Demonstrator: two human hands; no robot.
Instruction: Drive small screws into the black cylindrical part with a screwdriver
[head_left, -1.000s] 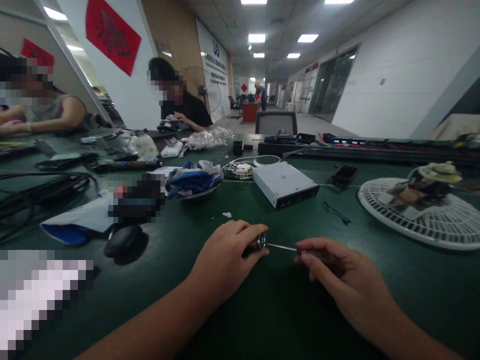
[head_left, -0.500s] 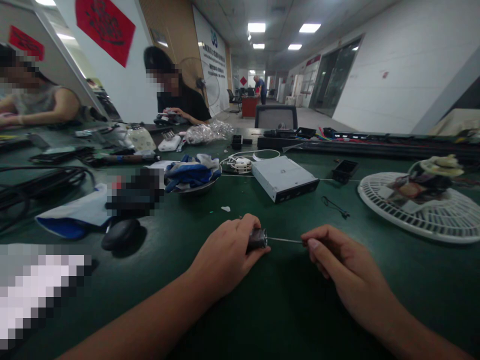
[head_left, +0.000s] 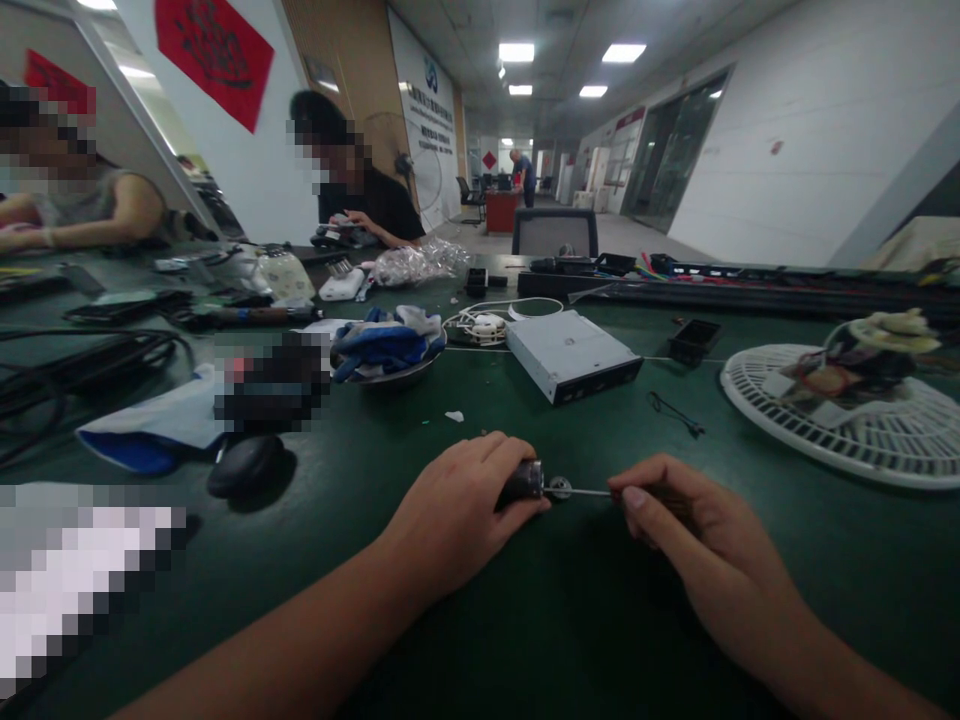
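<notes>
Clamps left hand [head_left: 457, 515] round a dark, metal-rimmed cylinder [head_left: 523, 483]; in right hand [head_left: 701, 535], pinches a thin silver metal shaft [head_left: 591, 492] overlapping a small round silvery piece [head_left: 560, 487].

Passage: table [head_left: 570, 620], lower centre of frame. Obstructions: optical drive [head_left: 574, 350], right of centre; fan grille [head_left: 840, 430], right edge.

Looks like shiny metal on the slim tool [head_left: 591, 492] and round piece [head_left: 561, 484] at lower centre, muted gloss on the dark cylinder [head_left: 523, 484]; dull metal on the drive [head_left: 566, 350] above. Shows faint sheen across the smooth counter [head_left: 510, 630]. Seems cloth in the blue-and-white bundle [head_left: 390, 340], centre left; crinkled, glossy plastic in the wrap [head_left: 418, 263] above.
</notes>
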